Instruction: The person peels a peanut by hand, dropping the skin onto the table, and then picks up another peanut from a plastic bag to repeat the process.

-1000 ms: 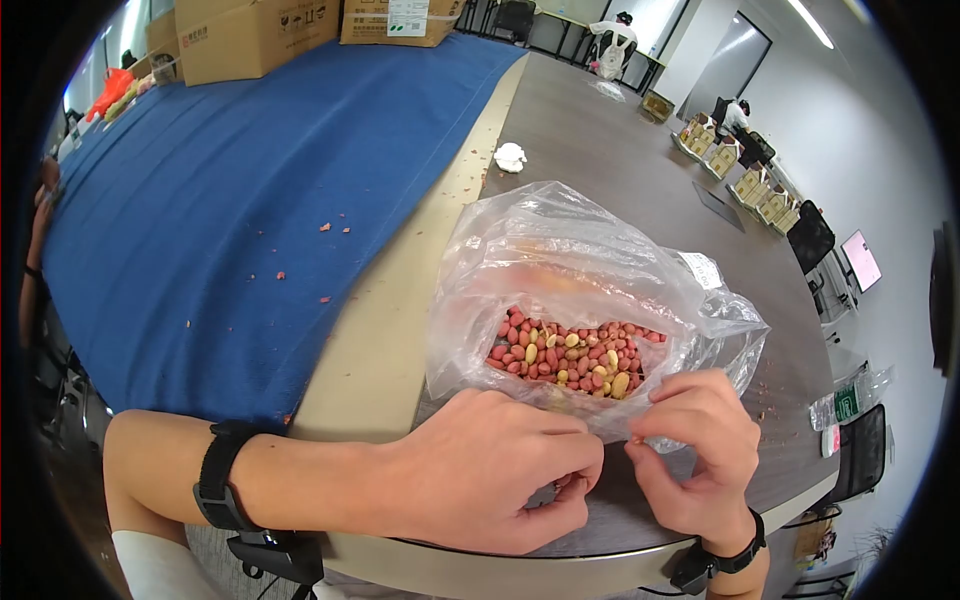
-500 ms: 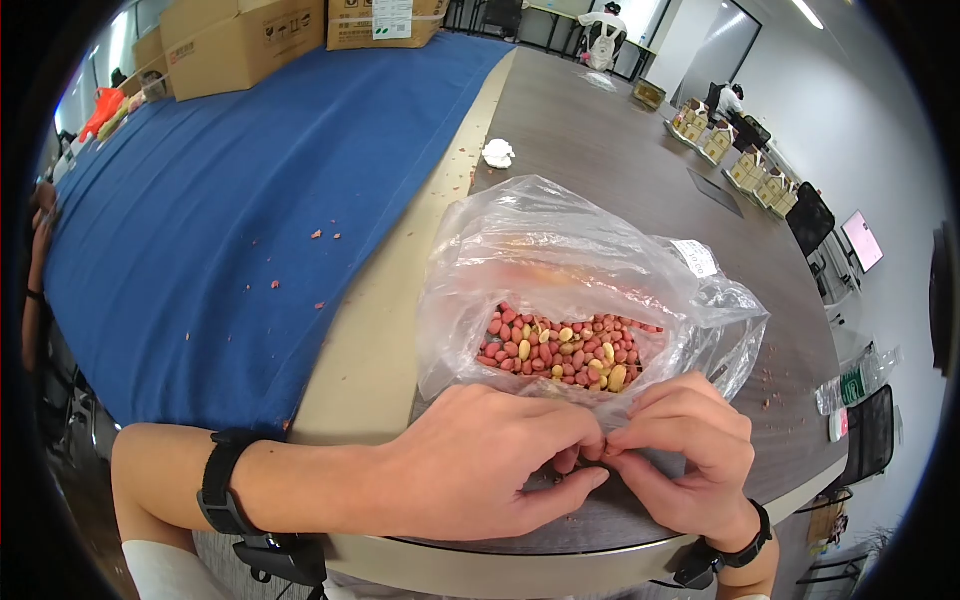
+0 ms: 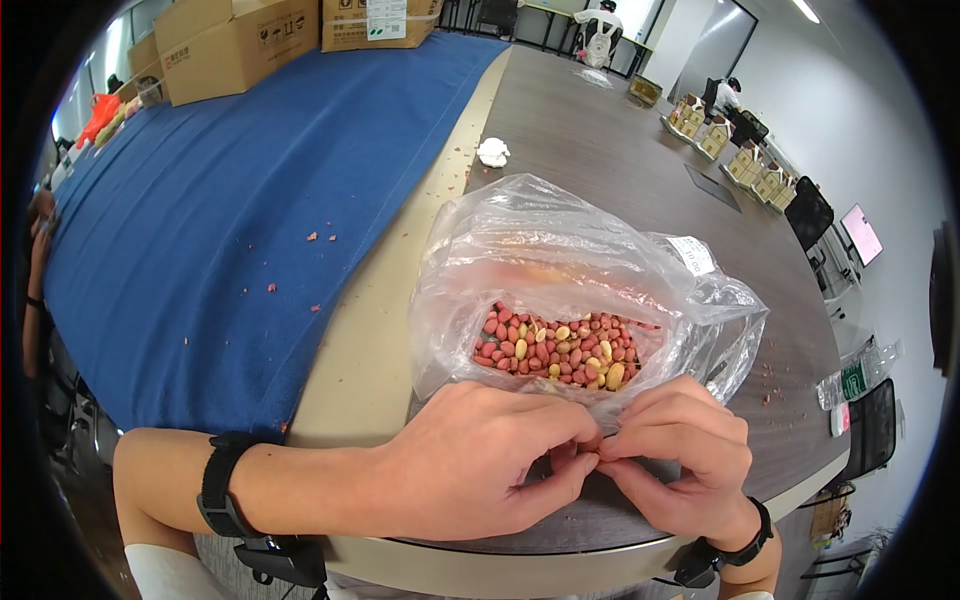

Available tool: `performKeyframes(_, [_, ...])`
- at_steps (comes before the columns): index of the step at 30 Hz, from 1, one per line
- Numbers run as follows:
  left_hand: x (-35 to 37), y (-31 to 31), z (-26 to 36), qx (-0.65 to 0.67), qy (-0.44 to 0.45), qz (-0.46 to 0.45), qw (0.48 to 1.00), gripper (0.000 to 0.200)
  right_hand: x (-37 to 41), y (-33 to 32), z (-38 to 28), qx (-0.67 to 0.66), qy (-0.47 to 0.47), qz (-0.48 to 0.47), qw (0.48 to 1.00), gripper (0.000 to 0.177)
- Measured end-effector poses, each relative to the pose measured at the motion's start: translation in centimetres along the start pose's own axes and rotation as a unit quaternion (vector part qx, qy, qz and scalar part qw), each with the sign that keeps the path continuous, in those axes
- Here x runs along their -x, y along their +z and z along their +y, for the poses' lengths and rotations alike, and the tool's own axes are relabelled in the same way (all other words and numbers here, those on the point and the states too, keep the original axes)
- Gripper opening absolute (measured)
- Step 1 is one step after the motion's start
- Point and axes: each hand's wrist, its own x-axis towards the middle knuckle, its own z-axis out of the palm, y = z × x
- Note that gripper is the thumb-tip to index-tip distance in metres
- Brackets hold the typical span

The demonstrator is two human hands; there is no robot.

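A clear plastic bag (image 3: 560,250) lies open on the dark wood table (image 3: 610,150), holding red-skinned and pale peeled peanuts (image 3: 560,350). My left hand (image 3: 480,465) and my right hand (image 3: 685,460) rest on the table edge just in front of the bag's mouth. Their fingertips are pinched together over something very small between them, hidden by the fingers. Both wrists wear black bands.
A blue cloth (image 3: 250,190) with red skin flakes covers the table's left part. Cardboard boxes (image 3: 235,35) stand at its far end. A crumpled white tissue (image 3: 493,152) lies beyond the bag. Small model houses (image 3: 735,150), chairs and people are at the far right.
My two hands have come together: the right hand moved left until its fingertips met the left hand's. The view shifted slightly; the bag stays in place.
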Motion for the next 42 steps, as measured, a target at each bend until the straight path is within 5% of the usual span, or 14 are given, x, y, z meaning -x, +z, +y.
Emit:
performKeyframes(17, [-0.20,-0.34,-0.06,0.004,0.044,0.010,0.999,0.009,-0.05,-0.27,0.21,-0.012,-0.012,-0.003,1.000,0.028])
performKeyframes(42, [-0.26,-0.58,0.57,0.122,-0.031,-0.064,0.990,0.015,0.43,-0.11,0.61,-0.043,-0.016,0.012,0.999,0.024])
